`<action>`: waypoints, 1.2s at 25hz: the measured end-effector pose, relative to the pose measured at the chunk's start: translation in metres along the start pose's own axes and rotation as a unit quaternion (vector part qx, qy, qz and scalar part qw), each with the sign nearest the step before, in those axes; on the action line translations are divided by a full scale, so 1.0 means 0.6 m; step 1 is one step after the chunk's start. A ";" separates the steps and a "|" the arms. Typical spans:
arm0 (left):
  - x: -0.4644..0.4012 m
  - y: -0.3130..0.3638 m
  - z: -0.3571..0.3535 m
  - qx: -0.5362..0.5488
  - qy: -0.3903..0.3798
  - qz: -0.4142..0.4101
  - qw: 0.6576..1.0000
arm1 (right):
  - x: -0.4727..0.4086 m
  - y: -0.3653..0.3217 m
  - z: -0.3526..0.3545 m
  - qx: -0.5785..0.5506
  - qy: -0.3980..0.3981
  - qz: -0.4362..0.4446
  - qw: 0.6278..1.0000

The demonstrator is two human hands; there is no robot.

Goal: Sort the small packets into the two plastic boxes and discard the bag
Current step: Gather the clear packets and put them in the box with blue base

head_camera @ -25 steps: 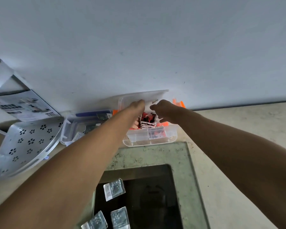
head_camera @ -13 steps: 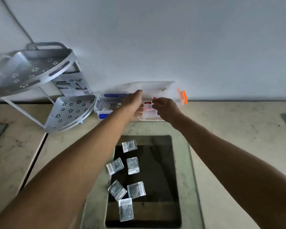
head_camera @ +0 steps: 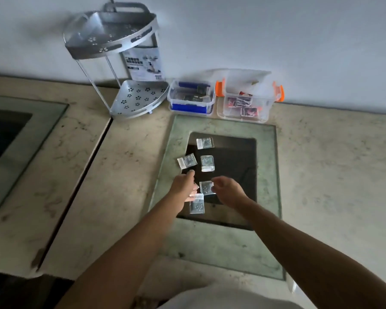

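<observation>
Our hands are back from the orange-latched box (head_camera: 250,101) at twelve o'clock; left hand (head_camera: 184,186) and right hand (head_camera: 228,190) now hover, fingers loose, over the packets (head_camera: 206,188).

Clear glossy plastic packets (head_camera: 207,163); perforated metal rack (head_camera: 138,98); mottled stone counter (head_camera: 332,175).

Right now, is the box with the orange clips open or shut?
Open. The orange-clipped box has its clear lid tipped back against the wall, and red packets show inside through the uncovered top.
</observation>
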State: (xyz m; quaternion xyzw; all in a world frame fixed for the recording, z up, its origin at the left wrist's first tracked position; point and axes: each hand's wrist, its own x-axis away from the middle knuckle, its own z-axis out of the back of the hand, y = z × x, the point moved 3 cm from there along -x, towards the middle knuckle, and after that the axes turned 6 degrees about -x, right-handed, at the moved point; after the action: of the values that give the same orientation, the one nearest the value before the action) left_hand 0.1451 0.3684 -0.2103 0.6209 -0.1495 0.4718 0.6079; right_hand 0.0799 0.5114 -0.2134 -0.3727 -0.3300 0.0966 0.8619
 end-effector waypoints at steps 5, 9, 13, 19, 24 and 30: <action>0.007 -0.055 0.029 0.038 -0.003 0.036 0.999 | 0.009 0.018 -0.054 0.028 0.010 -0.026 0.999; 0.002 -0.088 0.042 0.056 0.006 0.059 0.997 | 0.011 0.032 -0.093 0.103 0.049 -0.075 0.991; -0.007 -0.113 0.042 0.090 -0.010 0.070 0.993 | 0.013 0.033 -0.130 0.124 0.080 -0.085 0.985; -0.029 -0.108 0.041 0.114 -0.033 0.066 0.991 | 0.001 0.036 -0.128 0.078 0.074 -0.083 0.991; -0.060 -0.111 0.035 0.068 0.030 0.051 0.996 | 0.003 0.042 -0.095 -0.086 0.062 -0.073 0.992; -0.051 -0.107 0.008 0.172 -0.053 0.029 0.983 | 0.007 0.029 -0.079 -0.269 -0.020 -0.050 0.962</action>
State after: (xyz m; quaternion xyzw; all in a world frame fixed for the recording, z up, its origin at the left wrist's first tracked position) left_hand 0.1802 0.3663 -0.2724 0.7357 -0.1164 0.4740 0.4696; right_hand 0.1147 0.4979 -0.2478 -0.5721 -0.3790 -0.0312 0.7267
